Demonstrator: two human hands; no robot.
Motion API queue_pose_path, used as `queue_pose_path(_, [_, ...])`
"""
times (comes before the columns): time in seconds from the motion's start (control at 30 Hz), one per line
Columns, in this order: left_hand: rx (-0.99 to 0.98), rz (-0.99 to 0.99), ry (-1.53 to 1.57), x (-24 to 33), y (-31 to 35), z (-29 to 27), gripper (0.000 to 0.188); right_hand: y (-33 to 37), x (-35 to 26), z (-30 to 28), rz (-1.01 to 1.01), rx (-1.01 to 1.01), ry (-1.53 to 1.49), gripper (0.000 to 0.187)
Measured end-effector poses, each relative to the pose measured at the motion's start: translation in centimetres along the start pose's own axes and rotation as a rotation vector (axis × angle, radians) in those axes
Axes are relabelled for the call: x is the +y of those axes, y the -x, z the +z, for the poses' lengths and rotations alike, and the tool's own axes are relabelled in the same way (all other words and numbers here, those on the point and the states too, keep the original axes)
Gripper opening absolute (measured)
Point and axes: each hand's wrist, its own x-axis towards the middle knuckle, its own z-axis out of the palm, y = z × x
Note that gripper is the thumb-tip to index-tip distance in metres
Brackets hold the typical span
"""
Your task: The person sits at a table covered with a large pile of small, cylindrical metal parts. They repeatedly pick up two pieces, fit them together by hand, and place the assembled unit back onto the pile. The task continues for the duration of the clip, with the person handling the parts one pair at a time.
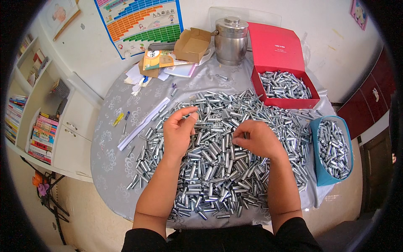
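A wide heap of small silvery metal sleeves and bolts (214,168) covers the middle of the round table. Over its upper left part is my left hand (178,133), thumb and index finger brought close together. Whatever may be in that pinch is too small to make out against the metal. To the right, my right hand (261,139) hovers above the same heap with its fingers curled in and the tips pressed together. Its grip faces the pile, so I cannot make out anything in it. The two hands are apart.
An open red box (289,103) of metal pieces stands at the back right, and a teal fabric bin (331,181) of similar pieces at the right edge. Behind are a steel canister (231,44) and a cardboard box (191,46). A folded white paper strip (142,124) lies left.
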Motion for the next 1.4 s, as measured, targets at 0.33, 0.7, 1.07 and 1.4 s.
queue_pose_path(0.33, [-0.015,0.000,0.013,0.0,0.0,0.1,0.016,1.1,-2.3,-0.4,-0.063,-0.055,0.316,0.017])
queue_pose_path(0.7, [-0.091,-0.016,-0.035,0.2,0.1,0.0,0.018,-0.3,-0.1,0.4,-0.153,0.306,-0.116,0.018])
queue_pose_path(1.07, [-0.337,-0.026,-0.135,1.2,1.4,1.0,0.027,-1.3,-2.5,3.0,0.160,0.310,-0.951,0.017])
queue_pose_path(1.4, [-0.233,-0.064,0.062,1.3,1.0,0.7,0.016,-1.9,-1.8,4.4,-0.221,0.453,-0.725,0.011])
